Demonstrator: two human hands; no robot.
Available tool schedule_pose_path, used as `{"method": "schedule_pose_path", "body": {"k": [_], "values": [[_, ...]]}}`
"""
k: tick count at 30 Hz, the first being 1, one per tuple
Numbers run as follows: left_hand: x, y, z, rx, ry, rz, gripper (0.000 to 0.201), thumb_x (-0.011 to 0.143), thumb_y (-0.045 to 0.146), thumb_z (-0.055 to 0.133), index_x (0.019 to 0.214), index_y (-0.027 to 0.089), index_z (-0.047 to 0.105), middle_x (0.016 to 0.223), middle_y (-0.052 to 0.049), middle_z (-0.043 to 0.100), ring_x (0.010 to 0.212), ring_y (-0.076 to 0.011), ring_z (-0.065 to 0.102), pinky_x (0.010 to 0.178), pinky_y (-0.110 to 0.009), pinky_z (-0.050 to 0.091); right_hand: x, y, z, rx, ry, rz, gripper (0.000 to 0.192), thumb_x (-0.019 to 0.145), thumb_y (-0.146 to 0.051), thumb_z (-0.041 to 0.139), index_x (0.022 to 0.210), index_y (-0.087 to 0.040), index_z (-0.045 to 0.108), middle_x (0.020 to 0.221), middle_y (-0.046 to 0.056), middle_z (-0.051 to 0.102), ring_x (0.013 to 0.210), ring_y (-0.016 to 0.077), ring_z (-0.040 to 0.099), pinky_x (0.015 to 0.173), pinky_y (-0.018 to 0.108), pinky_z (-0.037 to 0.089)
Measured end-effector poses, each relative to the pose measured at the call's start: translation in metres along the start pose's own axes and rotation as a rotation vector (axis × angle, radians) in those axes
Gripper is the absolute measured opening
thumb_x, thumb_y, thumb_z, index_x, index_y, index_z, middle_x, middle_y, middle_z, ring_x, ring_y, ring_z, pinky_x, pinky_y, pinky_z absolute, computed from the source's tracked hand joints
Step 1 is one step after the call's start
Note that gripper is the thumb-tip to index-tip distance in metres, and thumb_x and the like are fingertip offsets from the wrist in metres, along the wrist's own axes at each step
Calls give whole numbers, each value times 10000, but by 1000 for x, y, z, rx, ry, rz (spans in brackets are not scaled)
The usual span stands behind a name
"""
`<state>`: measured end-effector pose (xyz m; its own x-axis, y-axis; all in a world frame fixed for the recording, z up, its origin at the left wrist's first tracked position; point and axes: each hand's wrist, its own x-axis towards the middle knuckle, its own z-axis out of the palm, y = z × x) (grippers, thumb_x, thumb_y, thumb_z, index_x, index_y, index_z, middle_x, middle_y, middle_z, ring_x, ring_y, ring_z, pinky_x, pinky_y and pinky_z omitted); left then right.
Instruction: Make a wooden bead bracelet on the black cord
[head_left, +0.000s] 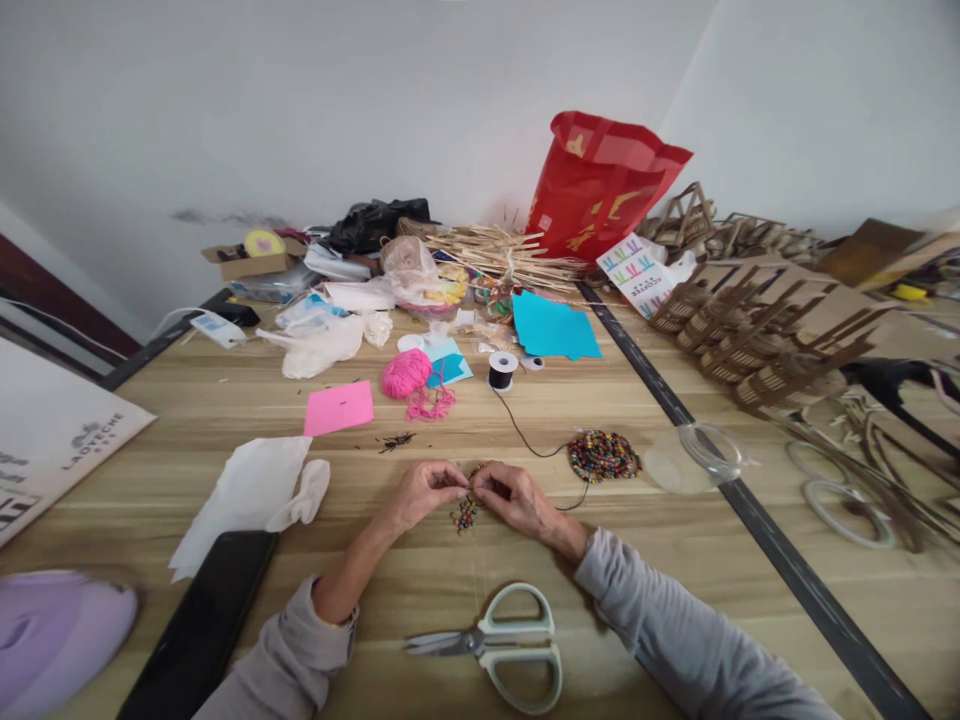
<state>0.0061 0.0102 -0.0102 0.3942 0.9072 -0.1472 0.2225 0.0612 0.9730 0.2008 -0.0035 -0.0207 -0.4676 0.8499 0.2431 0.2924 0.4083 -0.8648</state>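
My left hand (431,492) and my right hand (516,497) meet fingertip to fingertip above the table. Both are closed in a pinch, and a string of small coloured beads (465,515) hangs between and below them. What exactly each fingertip grips is too small to see well. To the right lies a coiled heap of multicoloured beads (604,456). Black cord runs from a white-rimmed spool (502,371) to that heap and passes near my right wrist. Below my hands, scissors (491,640) with pale handles lie with blades pointing left.
Pink yarn (406,374), a pink card (339,407) and short black snippets (396,442) lie beyond my hands. A dark phone-like slab (201,625) and white paper (236,495) are at left. A clear plastic lid (686,460), wooden frames (750,340) and a red bag (600,190) stand right and back.
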Motion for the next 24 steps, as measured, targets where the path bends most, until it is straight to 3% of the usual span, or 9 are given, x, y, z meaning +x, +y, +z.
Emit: {"method": "schedule_pose_path", "body": {"k": [24], "values": [[-1,3,1,-57,-3,-6,135,633,220,708,705,117,660,662,-11,644,638,-127,561,631,-242,436,0,-3,-1,8,-1,-5,142,863,-240,529,793,-142,603,675,7,564,576,100,460,537,200,358]]}}
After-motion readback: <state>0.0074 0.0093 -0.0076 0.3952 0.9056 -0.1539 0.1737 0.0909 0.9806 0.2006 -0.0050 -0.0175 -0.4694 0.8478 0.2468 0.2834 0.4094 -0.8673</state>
